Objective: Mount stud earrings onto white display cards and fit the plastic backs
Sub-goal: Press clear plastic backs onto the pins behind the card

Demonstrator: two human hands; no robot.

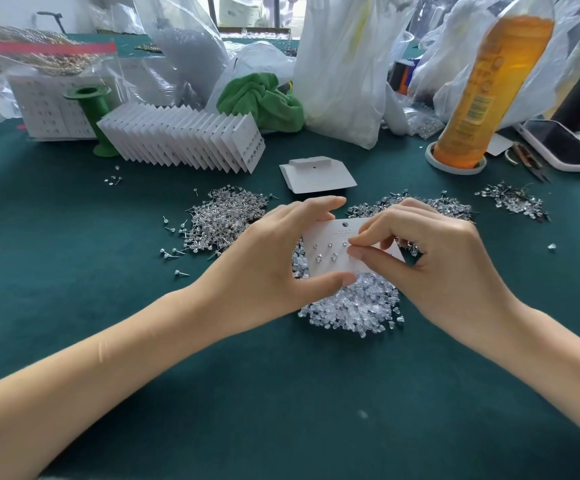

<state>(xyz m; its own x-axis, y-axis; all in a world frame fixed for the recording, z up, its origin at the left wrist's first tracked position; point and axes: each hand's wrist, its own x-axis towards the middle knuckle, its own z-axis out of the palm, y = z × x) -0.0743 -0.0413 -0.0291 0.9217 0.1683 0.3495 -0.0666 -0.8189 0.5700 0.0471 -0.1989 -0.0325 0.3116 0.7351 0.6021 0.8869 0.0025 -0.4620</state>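
Observation:
A white display card (330, 252) with several crystal studs on it is held above the green table. My left hand (274, 258) grips its left edge between thumb and fingers. My right hand (434, 261) pinches at the card's right part with thumb and forefinger; what the fingertips hold is hidden. Under the card lies a heap of clear plastic backs (354, 306). One pile of loose stud earrings (222, 220) lies to the left, another (430, 206) sits behind my right hand.
A fanned row of filled cards (184, 136) stands at the back left beside a green spool (91, 112). Blank cards (316, 174) lie in the middle. An orange bottle (486, 88), phones (562, 143), plastic bags (344, 64) and a third stud pile (513, 199) crowd the back right.

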